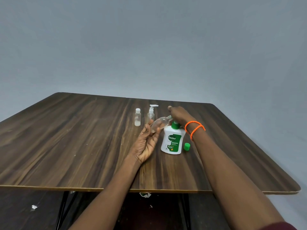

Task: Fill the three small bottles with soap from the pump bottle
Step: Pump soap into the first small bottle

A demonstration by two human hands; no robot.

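Toward the far edge of the table [66, 146], slightly right of its middle, the left hand [146, 145] cradles a clear small bottle [158, 124] on its side, fingers curled around the lower body, neck tipped up toward the pump bottle [172, 141]. The right hand [178, 113] rests over the pump head, at the small bottle's mouth; whether it presses or pinches I cannot tell. A green cap [186, 146] lies just beside the pump bottle. Two other small bottles, one capped [137, 117], one with a pump top [151, 112], stand near the far edge. The clear bottle looks light, thin-walled and likely slick with soap; it is best held around the body, firmly but without squeezing.
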